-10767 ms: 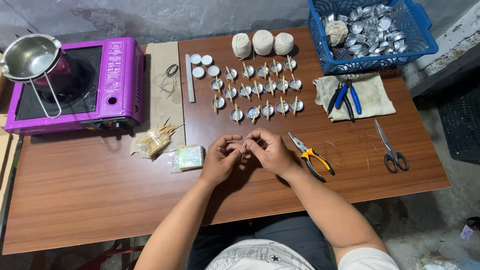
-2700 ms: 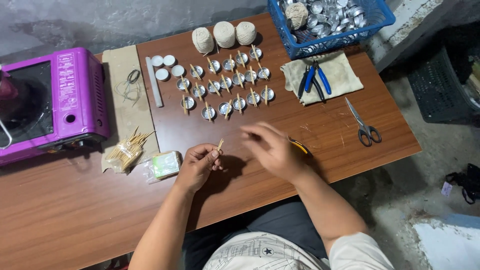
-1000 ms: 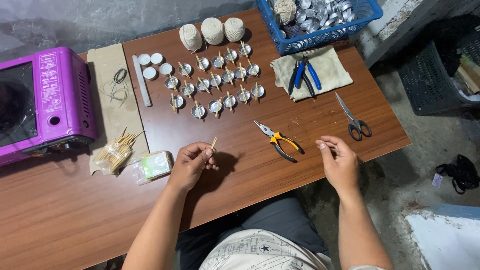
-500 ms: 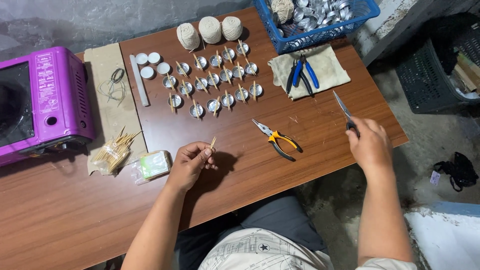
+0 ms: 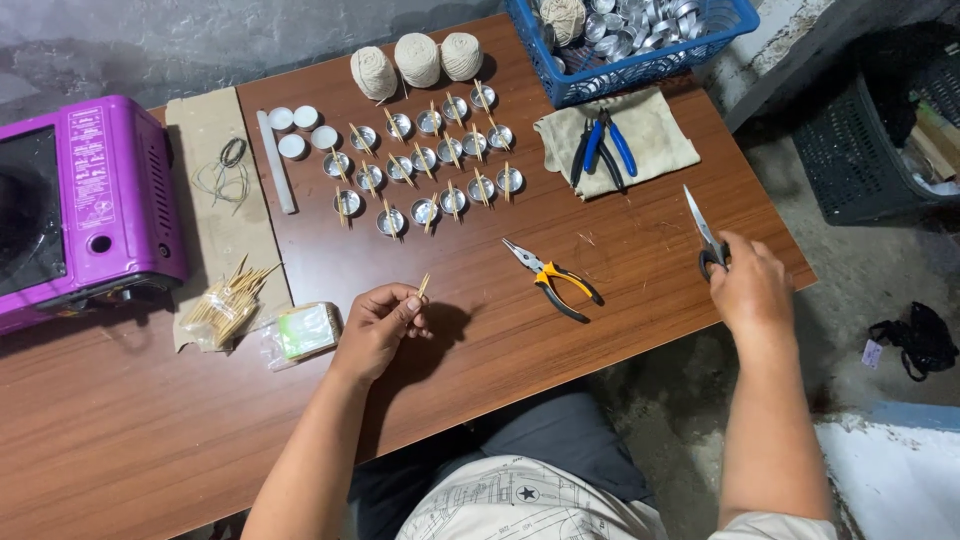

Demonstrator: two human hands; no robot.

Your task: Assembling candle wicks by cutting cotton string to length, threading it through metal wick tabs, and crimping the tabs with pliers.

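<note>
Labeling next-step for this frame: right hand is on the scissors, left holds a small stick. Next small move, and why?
Probably bring the scissors over to the stick. The right hand grips their handles at the table edge, blades pointing away, while the left hand pinches the stick upright, far from the blades.

The scissors [image 5: 706,238] gripped in the right hand [image 5: 750,290] have bright, smooth metal blades and dark handles. The left hand [image 5: 380,325] pinches a pale, matt wooden stick [image 5: 423,286]. Between the grips lie pliers [image 5: 555,282] with glossy yellow-and-black plastic handles, on a smooth, reddish wood-grain table [image 5: 620,230] with a soft sheen.
</note>
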